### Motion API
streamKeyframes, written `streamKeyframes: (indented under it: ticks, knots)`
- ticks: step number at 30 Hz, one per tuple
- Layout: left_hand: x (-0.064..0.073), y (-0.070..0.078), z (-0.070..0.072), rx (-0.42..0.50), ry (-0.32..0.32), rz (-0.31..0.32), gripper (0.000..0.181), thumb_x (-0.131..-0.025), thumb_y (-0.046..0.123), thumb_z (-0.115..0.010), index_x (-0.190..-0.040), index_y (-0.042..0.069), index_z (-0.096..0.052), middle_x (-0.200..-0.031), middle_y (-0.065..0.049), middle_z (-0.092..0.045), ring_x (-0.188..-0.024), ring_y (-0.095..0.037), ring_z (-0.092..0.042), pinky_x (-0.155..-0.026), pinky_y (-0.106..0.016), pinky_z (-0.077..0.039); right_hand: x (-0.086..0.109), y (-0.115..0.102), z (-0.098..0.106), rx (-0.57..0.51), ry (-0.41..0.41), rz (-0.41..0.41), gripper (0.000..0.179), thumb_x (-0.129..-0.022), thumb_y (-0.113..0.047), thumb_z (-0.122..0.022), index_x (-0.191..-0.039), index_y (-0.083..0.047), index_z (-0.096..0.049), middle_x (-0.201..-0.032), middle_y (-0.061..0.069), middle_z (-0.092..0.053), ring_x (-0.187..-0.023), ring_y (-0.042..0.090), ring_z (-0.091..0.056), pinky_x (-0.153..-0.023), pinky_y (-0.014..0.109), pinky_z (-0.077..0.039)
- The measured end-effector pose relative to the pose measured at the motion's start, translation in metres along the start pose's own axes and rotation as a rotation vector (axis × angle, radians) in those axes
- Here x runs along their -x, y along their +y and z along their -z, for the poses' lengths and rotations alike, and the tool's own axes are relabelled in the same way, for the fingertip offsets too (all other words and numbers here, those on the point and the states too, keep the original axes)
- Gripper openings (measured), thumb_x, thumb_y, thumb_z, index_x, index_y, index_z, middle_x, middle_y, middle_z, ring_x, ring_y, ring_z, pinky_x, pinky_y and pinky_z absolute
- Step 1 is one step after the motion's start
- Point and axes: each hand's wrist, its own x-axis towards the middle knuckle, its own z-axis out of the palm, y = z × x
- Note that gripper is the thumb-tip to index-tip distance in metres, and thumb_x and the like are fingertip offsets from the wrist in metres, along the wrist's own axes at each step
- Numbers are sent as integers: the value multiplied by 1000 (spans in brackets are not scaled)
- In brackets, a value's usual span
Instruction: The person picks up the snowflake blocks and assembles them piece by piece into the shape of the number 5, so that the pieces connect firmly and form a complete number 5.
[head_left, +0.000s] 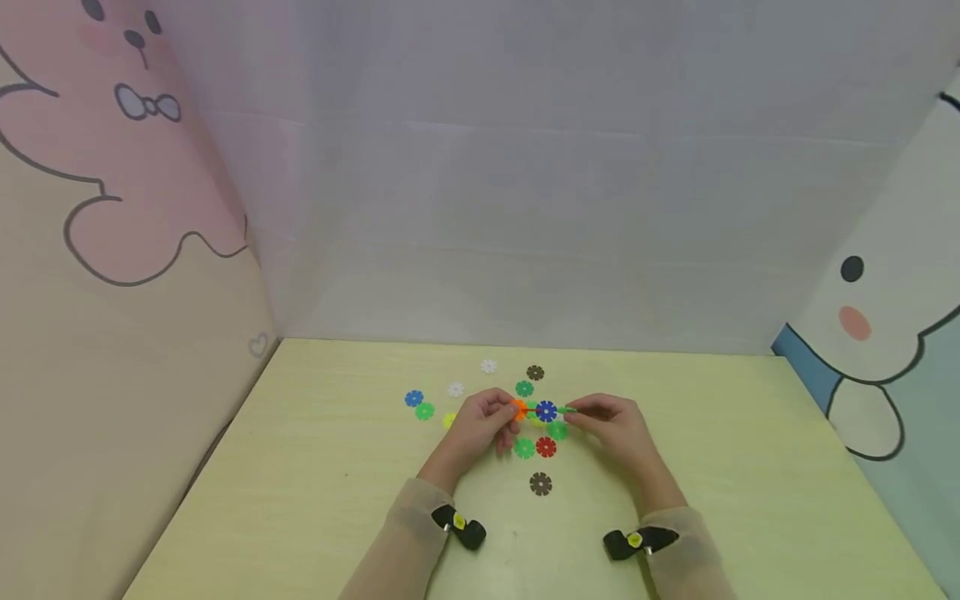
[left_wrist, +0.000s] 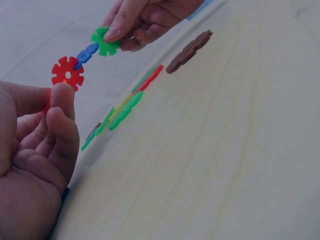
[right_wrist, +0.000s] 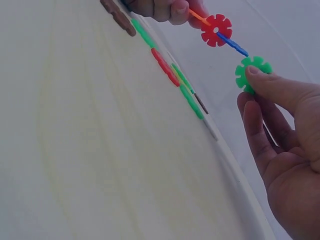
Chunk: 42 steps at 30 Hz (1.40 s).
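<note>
A short chain of notched plastic snowflake discs is held up between both hands above the table. My left hand (head_left: 478, 427) pinches its orange disc (head_left: 521, 410) between thumb and fingers. Slotted to that one is a red disc (left_wrist: 68, 75), followed by a dark blue disc (head_left: 546, 411) turned crosswise. At the other end, a green disc (right_wrist: 255, 61) meets the blue one edge to edge; thumb and fingers of my right hand (head_left: 621, 427) pinch it. Fingertips cover part of the orange and green discs.
Loose discs lie flat on the pale wooden table (head_left: 315, 500) around the hands: a red disc (head_left: 546, 447), a brown disc (head_left: 541, 483), a light blue disc (head_left: 414, 398), a white disc (head_left: 489, 367) and several greens. Printed cloth walls stand at the back and sides.
</note>
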Motion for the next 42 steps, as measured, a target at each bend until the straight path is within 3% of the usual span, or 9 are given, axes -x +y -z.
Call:
streamKeyframes:
  ticks: [12,29,42]
  knots:
    - [0,-2,3,6,0,-4,12,-112,12,-63,-110,0,-63,-83,-6,-74,-59,-14,-62,-53,-26,-52,-1,1,-3,-29,18,-44,22,-93,-9,-88,-111,0,-81,-109,10,-81,-98,15,-73,-87,25,-58]
    - [-3,-3,4,-13,-45,-15,9,-110,9,-65,-104,2,-65,-81,-6,-76,-57,-13,-61,-51,-25,-52,-1,4,-3,-36,-18,20,16,-91,-3,-88,-106,-1,-84,-108,13,-82,-100,14,-75,-88,25,-59]
    - [-3,-5,3,-5,-32,-16,12,-109,9,-66,-105,-2,-64,-80,-7,-75,-58,-13,-61,-52,-25,-51,0,3,-5,-82,-40,53,17,-89,3,-87,-105,4,-82,-106,12,-82,-96,11,-77,-86,24,-61]
